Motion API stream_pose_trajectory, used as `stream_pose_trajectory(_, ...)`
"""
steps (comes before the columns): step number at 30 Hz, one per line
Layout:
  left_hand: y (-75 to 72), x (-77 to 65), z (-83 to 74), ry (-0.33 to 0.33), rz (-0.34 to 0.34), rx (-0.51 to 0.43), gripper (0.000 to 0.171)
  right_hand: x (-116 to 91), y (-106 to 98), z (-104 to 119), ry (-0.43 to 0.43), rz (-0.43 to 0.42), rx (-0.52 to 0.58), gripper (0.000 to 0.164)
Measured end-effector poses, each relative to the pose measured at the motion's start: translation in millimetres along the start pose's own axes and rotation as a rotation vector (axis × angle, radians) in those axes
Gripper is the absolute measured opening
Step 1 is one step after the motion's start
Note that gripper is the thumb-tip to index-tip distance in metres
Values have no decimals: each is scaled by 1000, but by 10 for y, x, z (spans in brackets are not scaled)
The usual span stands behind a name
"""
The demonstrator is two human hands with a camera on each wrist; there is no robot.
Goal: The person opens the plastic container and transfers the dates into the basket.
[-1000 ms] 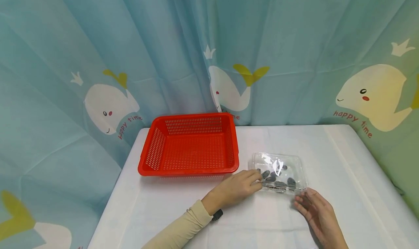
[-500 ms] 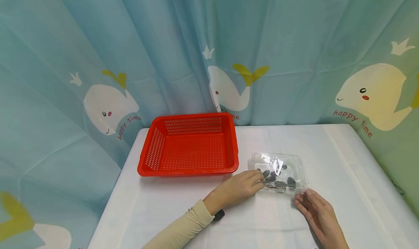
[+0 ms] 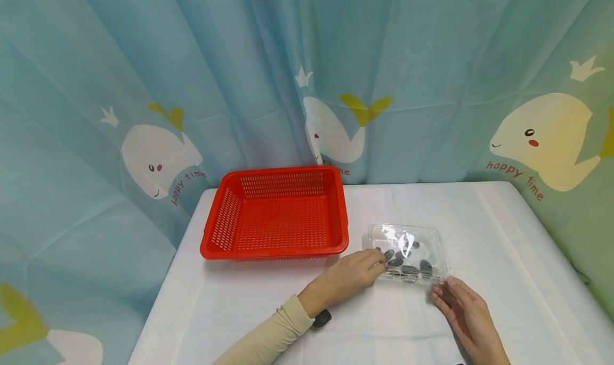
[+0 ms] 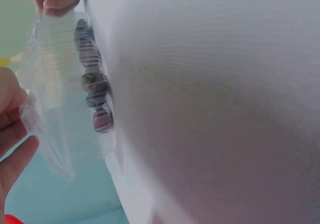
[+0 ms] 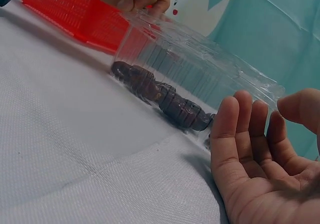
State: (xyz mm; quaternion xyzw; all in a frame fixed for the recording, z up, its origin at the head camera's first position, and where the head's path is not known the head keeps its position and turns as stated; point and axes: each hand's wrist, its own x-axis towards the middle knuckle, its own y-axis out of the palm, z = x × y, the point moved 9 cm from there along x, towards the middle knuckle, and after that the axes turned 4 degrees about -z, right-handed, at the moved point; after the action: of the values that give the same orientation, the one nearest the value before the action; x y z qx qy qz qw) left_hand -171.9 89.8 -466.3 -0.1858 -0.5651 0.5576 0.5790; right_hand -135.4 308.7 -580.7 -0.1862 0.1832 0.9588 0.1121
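A clear, ribbed plastic clamshell box (image 3: 434, 242) sits on the white table, its lid down. Several dark, oval, fruit-like pieces (image 5: 172, 103) lie along its bottom; the ribs and glare blur their kind. My left hand (image 3: 352, 274) pinches the lid's rim at the near left corner, thumb and fingers meeting the edge in the left wrist view. At the near right corner, my right hand (image 3: 467, 317) holds the rim between thumb and fingertips, palm turned up in the right wrist view. The left hand hides part of the box's left side in the head view.
Left of the box and farther back stands a red perforated plastic basket (image 3: 283, 221) with nothing in it. A pale blue-green curtain (image 3: 422, 88) with whale prints hangs behind the white-covered table (image 3: 249, 311). A small black wrist device (image 3: 322, 318) shows under my left wrist.
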Motion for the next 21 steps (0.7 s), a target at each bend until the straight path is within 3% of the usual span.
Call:
stream_pose_trajectory(13,-44,4,35,-9,5,-32,20,-8,10,17,-8,-4,-16,15)
stream_pose_trajectory(17,-46,8,50,-18,-32,-60,18,-3,11,18,-3,-8,-7,14)
stream_pose_trajectory(21,-92,27,96,-45,-117,-127,15,-1,7,14,-3,-7,2,15)
